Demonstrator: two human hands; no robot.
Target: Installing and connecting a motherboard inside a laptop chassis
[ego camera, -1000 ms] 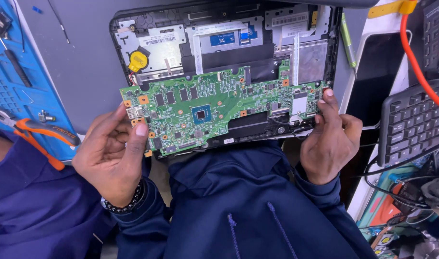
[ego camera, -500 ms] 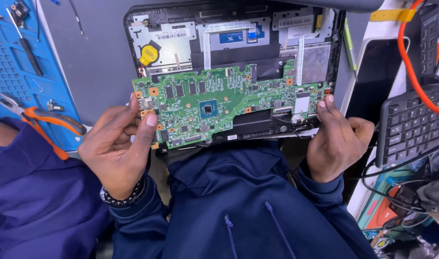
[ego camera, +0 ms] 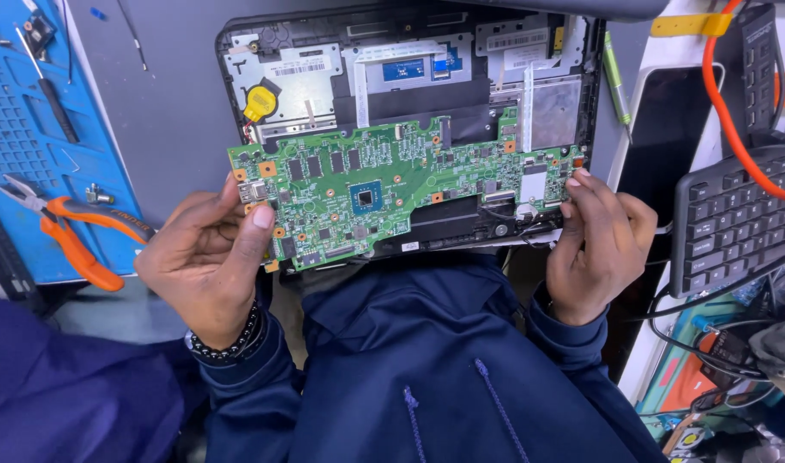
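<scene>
Grey table [ego camera: 165, 111], opened laptop base [ego camera: 409, 60].
Left hand [ego camera: 208, 261] and right hand [ego camera: 598, 244] each pinch one end of the green circuit board [ego camera: 392, 184].

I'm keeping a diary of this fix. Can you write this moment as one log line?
left hand: holds green circuit board | right hand: holds board's other end | below: open laptop case | nearby: orange pliers

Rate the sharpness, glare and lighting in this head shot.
Head view: even, soft light; the green circuit board is sharp between the left hand and right hand; no strong glare; the keyboard at the right edge looks slightly bent.
</scene>
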